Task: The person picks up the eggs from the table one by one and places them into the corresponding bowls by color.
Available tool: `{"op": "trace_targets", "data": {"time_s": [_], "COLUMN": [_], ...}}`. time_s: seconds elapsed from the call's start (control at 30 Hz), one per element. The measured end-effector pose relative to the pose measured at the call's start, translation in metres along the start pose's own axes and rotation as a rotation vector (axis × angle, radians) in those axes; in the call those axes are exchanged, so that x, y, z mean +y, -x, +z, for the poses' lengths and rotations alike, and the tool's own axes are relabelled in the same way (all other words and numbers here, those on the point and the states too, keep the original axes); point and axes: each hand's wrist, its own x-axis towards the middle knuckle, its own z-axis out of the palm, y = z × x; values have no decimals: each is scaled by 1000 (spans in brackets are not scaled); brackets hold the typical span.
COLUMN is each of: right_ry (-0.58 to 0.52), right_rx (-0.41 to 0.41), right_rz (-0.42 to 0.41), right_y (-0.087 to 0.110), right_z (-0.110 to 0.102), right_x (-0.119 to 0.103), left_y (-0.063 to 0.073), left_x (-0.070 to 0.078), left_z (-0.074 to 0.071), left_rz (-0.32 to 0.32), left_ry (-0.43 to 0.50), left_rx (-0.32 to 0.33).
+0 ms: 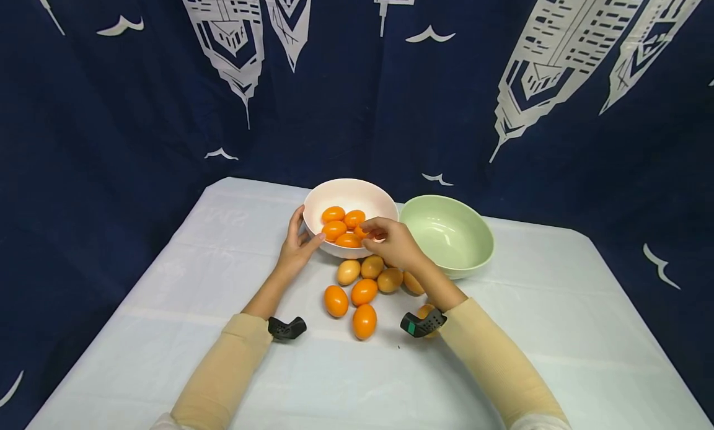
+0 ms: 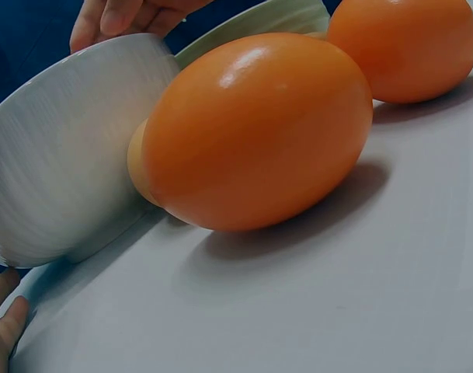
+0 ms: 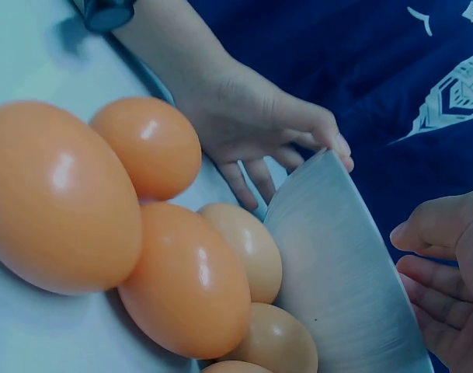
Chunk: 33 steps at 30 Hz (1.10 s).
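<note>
My left hand (image 1: 295, 247) grips the left side of a pale pink bowl (image 1: 368, 197), its thumb at the rim and its fingers around the outside. Several orange eggs lie inside the bowl. Over the bowl's right rim, my right hand (image 1: 395, 241) has its thumb and fingers around an orange egg (image 1: 360, 232), which they partly cover. In the right wrist view the bowl wall (image 3: 329, 272) hides that egg. Close in front of the bowl are more eggs, some orange (image 1: 336, 301) and some tan (image 1: 348, 272).
A light green bowl (image 1: 446, 232) stands just right of the pink one. Beneath my right wrist a tan egg (image 1: 426, 312) is partly hidden. A white cloth (image 1: 223, 256) covers the table, and a dark blue printed curtain (image 1: 346, 120) hangs behind it.
</note>
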Motion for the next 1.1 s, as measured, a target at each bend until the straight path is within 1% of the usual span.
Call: {"op": "trace_targets", "data": {"time_s": [0.2,0.3,0.43,0.53,0.63,0.77,0.9,1.1], "right_ry": [-101,-135,-158,-172,-197,-215,-216,-229], "right_rx": [2,4,-2,-27,-53,-71,-81,-102], "right_rz": [-15,-8,13,40,53,24,3,-3], "right_y": [13,20,28,35,41,47,55,67], "right_z": [-2,-3,-4,-4,-1,3,9,17], "right_x": [-3,-3,-2,-1,0,4,7,10], "left_y": [-11,-13,-14,-13,-7,1,2,2], "left_x": [-27,-31,-32,-29,-16,1,2,2], "left_z": [-2,-1,-1,-2,-1,1,1,2], "left_rz": [15,28,39,35,30,27,30,34], "left_ry": [17,4,3,23,27,11,12,23], "left_rx": [17,32,28,15,6,2,5,5]}}
